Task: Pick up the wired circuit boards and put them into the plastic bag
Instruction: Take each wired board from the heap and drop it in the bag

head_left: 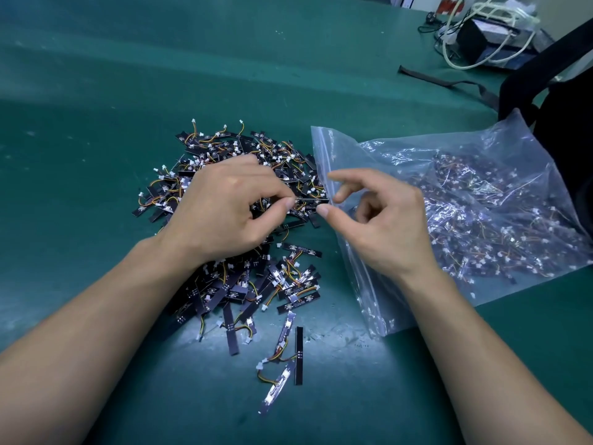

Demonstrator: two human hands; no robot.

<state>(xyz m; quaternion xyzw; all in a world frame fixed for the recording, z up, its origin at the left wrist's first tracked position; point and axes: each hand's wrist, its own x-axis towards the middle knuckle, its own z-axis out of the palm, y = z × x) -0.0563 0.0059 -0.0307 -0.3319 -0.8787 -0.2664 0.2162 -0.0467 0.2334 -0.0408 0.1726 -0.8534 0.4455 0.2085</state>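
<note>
The pile of wired circuit boards (224,146) lies on the table (96,123) just left of the plastic bag (340,149), touching its mouth, and more boards lie inside the bag. Stray boards (282,358) lie before the pile, nearer the person; the left hand (224,210), over the pile, pinches one board (311,199) beside the right hand (382,226), which hangs over the bag's edge. Behind the bag, far right, sit a dark bag (564,117) and, further back, a cabled box (487,36).
</note>
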